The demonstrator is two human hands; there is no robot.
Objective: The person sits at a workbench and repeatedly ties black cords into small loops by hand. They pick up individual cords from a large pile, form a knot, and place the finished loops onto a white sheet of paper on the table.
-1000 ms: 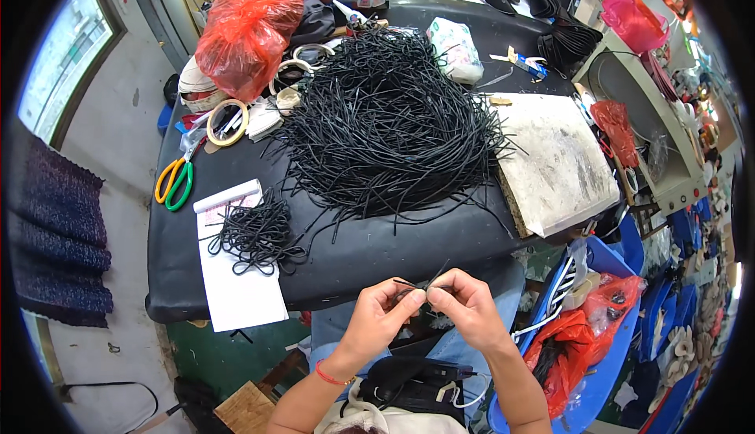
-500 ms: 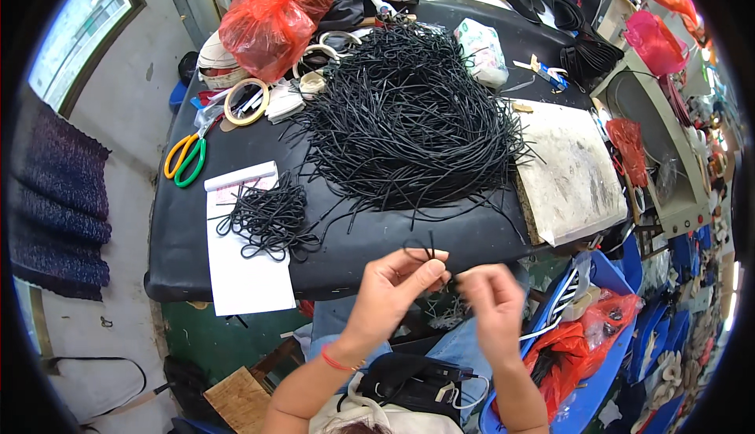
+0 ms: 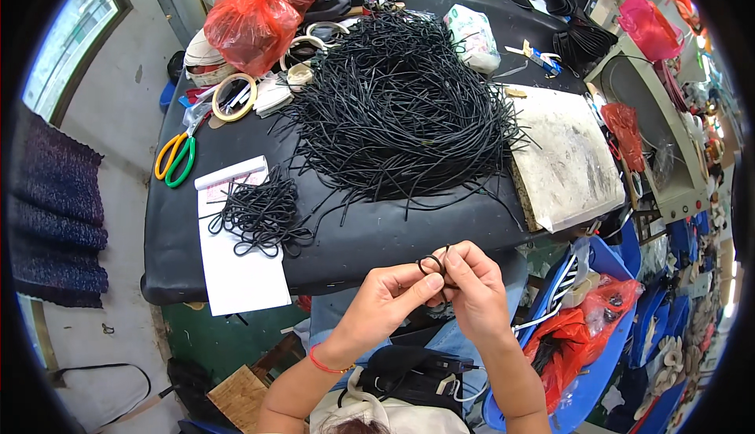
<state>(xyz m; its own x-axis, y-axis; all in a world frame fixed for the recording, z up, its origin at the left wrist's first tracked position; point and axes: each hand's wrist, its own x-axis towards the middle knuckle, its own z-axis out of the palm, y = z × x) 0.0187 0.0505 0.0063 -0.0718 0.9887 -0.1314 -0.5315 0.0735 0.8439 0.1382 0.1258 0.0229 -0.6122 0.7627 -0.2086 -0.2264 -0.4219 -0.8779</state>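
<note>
Cord (image 3: 429, 258), thin and black, forms a small loop between the two hands at the near edge of the black-topped table (image 3: 370, 247). The left hand (image 3: 391, 291) pinches it between thumb and forefinger; the right hand (image 3: 476, 283) grips it with thumb and bent fingers, almost touching the left. Farther off, a large tangled heap of black cords (image 3: 401, 119) covers the table's middle. To its near left, a smaller bundle of looped cords (image 3: 259, 207) lies on a white paper pad (image 3: 244, 284), with yellow-and-green-handled scissors (image 3: 180, 160) left of that.
</note>
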